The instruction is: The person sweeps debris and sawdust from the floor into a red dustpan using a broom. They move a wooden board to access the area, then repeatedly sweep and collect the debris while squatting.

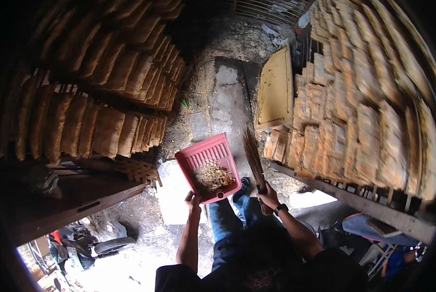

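My left hand (pixel 192 199) grips the near left corner of a red plastic dustpan (pixel 230 152), fingers closed on its rim. A heap of pale crumbs and bits of debris (pixel 213 176) lies inside the pan, mostly toward its near side. Closed round the bound handle of a stick broom (pixel 253 155) is my right hand (pixel 268 196); the dark bristles point up and away from me, to the right of the dustpan and apart from it. A dark watch sits on my right wrist.
Stacked rows of brownish slabs (pixel 106 129) rise on the left, and more orange-brown stacks (pixel 369 141) on the right above a wooden beam (pixel 359 199). A yellowish board (pixel 275 90) leans there. Debris litters the floor (pixel 225 104). Motorbikes (pixel 113 246) stand behind at lower left and right.
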The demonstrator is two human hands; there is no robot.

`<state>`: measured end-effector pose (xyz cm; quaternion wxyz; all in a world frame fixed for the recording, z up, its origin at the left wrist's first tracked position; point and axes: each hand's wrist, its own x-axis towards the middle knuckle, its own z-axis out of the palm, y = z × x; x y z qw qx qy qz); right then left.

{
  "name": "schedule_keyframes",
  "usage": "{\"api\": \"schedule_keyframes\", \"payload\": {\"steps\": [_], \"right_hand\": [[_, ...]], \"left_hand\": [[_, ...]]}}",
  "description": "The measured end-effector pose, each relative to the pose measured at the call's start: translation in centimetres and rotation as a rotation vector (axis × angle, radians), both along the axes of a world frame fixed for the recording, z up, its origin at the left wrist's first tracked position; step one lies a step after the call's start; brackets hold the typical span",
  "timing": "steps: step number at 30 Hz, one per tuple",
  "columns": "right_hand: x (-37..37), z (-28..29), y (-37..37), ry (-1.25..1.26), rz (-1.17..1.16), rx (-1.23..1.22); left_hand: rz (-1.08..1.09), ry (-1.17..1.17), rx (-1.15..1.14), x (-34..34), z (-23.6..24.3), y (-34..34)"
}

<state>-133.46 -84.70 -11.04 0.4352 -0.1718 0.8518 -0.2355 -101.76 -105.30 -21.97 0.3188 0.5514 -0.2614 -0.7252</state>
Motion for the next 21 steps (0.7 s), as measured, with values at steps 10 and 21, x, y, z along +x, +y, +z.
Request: {"api": "schedule_keyframes", "payload": {"steps": [10, 21], "right_hand": [[-4.1, -2.0, -12.7, 0.054, -0.130, 0.061], [-5.9, -8.3, -18.6, 0.094, -0.233, -0.088]], "left_hand": [[-0.174, -0.364, 0.042, -9.9, -17.4, -12.1], [-0.438, -0.657, -0.107, -17.3, -32.5, -20.1]]}}
